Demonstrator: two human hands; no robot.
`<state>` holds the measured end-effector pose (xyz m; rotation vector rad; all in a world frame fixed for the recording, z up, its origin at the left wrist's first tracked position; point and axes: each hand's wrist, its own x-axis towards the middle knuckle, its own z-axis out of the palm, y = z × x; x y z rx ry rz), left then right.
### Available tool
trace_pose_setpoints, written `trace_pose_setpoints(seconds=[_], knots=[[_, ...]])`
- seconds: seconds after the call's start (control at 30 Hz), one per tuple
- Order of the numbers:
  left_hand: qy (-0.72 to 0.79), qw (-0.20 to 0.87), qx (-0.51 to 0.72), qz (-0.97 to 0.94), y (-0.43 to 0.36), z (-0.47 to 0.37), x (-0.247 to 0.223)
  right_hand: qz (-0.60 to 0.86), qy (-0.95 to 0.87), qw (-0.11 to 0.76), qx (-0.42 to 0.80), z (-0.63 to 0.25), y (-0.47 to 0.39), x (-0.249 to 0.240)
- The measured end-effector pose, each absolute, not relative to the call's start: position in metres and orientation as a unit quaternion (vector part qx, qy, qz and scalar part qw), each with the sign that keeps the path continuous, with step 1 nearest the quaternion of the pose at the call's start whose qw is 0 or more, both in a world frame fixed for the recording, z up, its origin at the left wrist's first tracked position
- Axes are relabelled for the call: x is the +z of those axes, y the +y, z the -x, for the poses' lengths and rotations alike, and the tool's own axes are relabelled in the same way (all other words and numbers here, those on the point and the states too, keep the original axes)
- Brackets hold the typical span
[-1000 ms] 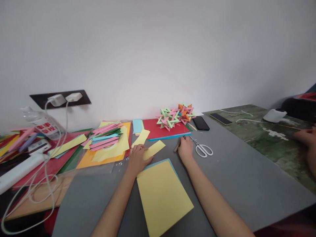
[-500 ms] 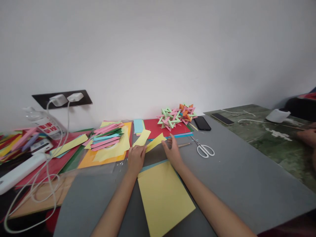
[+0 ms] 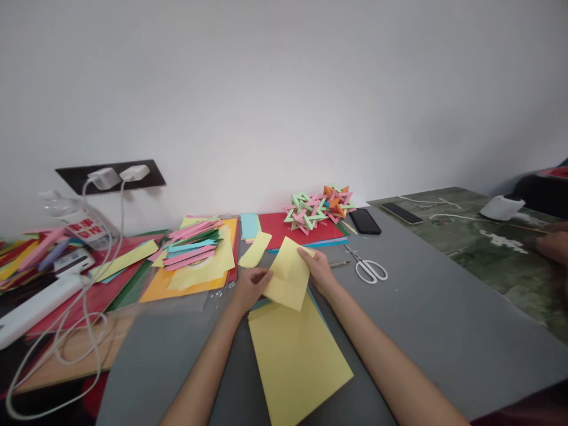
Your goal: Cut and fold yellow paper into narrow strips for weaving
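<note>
A small sheet of yellow paper with a faint crease is held up between my two hands. My left hand pinches its lower left edge, and my right hand grips its upper right corner. Beneath the held piece lies a larger yellow sheet, with a blue edge showing at its far end. Just beyond my left hand a yellow paper strip rests on the table. A pencil and white-handled scissors lie to the right of my right hand.
Folded paper star models sit on red paper by the wall. Pink and green paper strips are piled at left, near a bottle and white cables. A black phone lies at right; another person's hand is farther right.
The yellow paper has been opened out and raised, its face now towards me; before, it looked like a narrow strip. My right hand has closed on its corner.
</note>
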<state>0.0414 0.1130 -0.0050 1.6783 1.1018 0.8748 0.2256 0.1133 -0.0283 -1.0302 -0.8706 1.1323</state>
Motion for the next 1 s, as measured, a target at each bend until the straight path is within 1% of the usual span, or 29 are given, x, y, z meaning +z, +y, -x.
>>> trace_pose_setpoints(seconds=[0.1, 0.2, 0.27, 0.33, 0.47, 0.67, 0.83, 1.0], knots=[[0.416, 0.551, 0.337, -0.640, 0.113, -0.042, -0.001, 0.484, -0.459, 0.575, 0.474, -0.223, 0.111, -0.028], [0.384, 0.610, 0.320, -0.614, 0.114, -0.039, 0.003, 0.515, -0.534, 0.529, 0.411, -0.216, 0.107, -0.027], [0.387, 0.622, 0.329, -0.596, 0.115, -0.038, 0.003, 0.521, -0.566, 0.509, 0.385, -0.211, 0.104, -0.026], [0.406, 0.605, 0.338, -0.595, 0.117, -0.037, 0.001, 0.517, -0.585, 0.497, 0.379, -0.206, 0.101, -0.024], [0.442, 0.563, 0.338, -0.611, 0.121, -0.038, -0.005, 0.504, -0.587, 0.507, 0.381, -0.200, 0.099, -0.025], [0.448, 0.587, 0.345, -0.579, 0.122, -0.038, -0.005, 0.494, -0.545, 0.522, 0.433, -0.197, 0.103, -0.032], [0.417, 0.622, 0.357, -0.559, 0.120, -0.035, -0.003, 0.483, -0.486, 0.542, 0.487, -0.192, 0.100, -0.035], [0.420, 0.624, 0.367, -0.548, 0.120, -0.034, -0.006, 0.508, -0.462, 0.541, 0.487, -0.188, 0.098, -0.035]])
